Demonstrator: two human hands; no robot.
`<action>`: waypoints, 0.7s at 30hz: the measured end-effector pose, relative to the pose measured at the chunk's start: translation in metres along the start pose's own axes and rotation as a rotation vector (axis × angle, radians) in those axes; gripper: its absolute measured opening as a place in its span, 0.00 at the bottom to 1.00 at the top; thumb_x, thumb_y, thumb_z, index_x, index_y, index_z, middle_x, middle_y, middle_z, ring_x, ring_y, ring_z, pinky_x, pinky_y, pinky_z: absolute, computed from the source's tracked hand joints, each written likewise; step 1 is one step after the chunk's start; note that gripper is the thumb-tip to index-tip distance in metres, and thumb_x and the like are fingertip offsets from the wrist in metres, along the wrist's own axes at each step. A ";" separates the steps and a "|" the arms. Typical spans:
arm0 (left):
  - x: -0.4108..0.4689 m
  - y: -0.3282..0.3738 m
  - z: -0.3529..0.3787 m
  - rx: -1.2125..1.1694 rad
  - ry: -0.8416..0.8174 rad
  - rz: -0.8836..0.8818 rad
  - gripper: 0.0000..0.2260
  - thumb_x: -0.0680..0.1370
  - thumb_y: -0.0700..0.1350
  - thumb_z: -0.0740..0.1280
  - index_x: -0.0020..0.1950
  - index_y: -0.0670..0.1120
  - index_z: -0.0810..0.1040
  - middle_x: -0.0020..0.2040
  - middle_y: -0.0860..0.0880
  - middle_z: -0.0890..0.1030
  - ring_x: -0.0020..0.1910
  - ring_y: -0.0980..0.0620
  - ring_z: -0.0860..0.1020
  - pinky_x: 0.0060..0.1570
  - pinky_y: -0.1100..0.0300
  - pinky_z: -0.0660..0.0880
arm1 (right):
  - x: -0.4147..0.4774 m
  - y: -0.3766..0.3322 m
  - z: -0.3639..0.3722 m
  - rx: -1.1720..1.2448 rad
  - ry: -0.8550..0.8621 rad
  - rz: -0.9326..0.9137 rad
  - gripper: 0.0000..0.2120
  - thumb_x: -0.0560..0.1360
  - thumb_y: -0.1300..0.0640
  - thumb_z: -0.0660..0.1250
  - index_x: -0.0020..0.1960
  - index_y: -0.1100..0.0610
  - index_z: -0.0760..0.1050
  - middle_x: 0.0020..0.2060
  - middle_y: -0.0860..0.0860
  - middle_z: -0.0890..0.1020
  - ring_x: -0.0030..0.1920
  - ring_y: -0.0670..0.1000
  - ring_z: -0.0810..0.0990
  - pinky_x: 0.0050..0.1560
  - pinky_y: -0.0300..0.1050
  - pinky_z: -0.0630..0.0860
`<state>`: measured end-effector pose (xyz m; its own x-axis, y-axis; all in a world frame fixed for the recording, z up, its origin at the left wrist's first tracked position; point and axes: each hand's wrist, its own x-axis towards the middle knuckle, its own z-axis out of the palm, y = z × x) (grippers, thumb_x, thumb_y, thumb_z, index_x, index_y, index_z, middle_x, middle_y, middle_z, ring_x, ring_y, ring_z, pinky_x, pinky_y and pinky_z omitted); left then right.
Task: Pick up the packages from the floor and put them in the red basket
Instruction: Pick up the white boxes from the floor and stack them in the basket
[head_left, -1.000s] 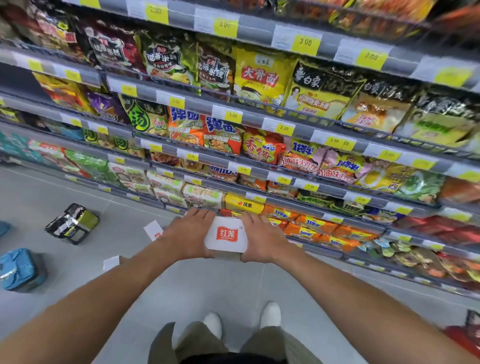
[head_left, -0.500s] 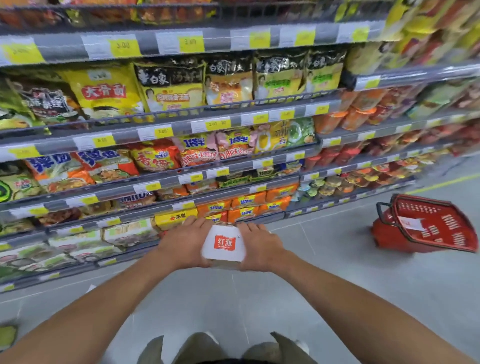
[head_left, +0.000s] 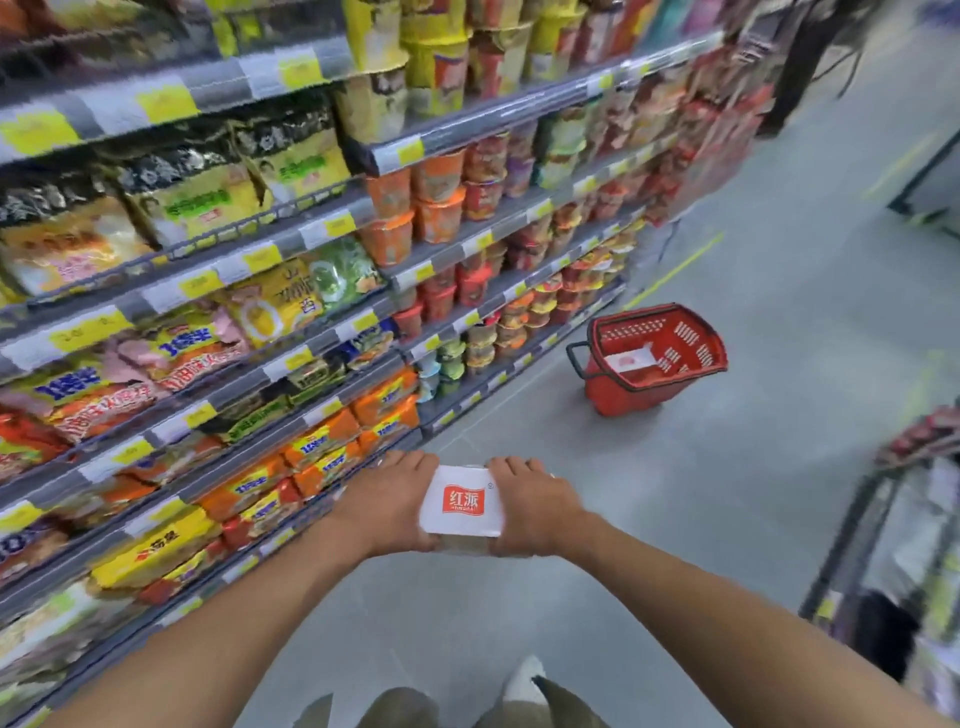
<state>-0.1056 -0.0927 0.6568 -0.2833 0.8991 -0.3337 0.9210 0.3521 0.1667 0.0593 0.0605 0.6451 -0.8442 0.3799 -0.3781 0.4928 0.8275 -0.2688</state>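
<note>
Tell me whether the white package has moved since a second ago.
Yes. The white package, held between the left hand and right hand, has been carried rightward along the shelves, toward the red basket now ahead.

A supermarket aisle. Tiered metal shelving (head_left: 363, 150) carries rows of packaged instant noodles (head_left: 197, 202) and noodle cups (head_left: 436, 208), with yellow price labels (head_left: 298, 67) along each shelf edge. A red shopping basket (head_left: 654, 358) stands on the grey tiled floor (head_left: 753, 441) beside the shelving's lowest tier.
</note>
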 end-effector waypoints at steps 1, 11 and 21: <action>0.016 0.019 -0.005 0.014 0.002 0.028 0.39 0.63 0.72 0.68 0.67 0.51 0.66 0.63 0.51 0.72 0.64 0.47 0.70 0.57 0.49 0.75 | -0.007 0.021 -0.005 0.013 0.012 0.025 0.46 0.66 0.34 0.75 0.76 0.47 0.58 0.69 0.48 0.70 0.67 0.55 0.70 0.63 0.56 0.75; 0.140 0.184 -0.020 0.093 -0.010 0.303 0.35 0.63 0.70 0.68 0.63 0.53 0.67 0.60 0.53 0.73 0.61 0.48 0.71 0.49 0.47 0.77 | -0.093 0.191 -0.026 0.078 0.142 0.294 0.43 0.67 0.36 0.74 0.74 0.50 0.60 0.67 0.49 0.71 0.66 0.55 0.71 0.55 0.53 0.76; 0.228 0.287 -0.026 0.166 -0.078 0.555 0.36 0.62 0.71 0.70 0.63 0.54 0.68 0.61 0.53 0.75 0.62 0.48 0.73 0.51 0.47 0.77 | -0.140 0.284 -0.023 0.188 0.177 0.541 0.42 0.65 0.35 0.74 0.71 0.49 0.62 0.65 0.49 0.72 0.65 0.57 0.71 0.53 0.55 0.76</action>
<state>0.0876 0.2205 0.6523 0.2685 0.9133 -0.3062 0.9573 -0.2176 0.1903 0.3132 0.2519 0.6418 -0.4775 0.8034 -0.3557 0.8776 0.4163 -0.2377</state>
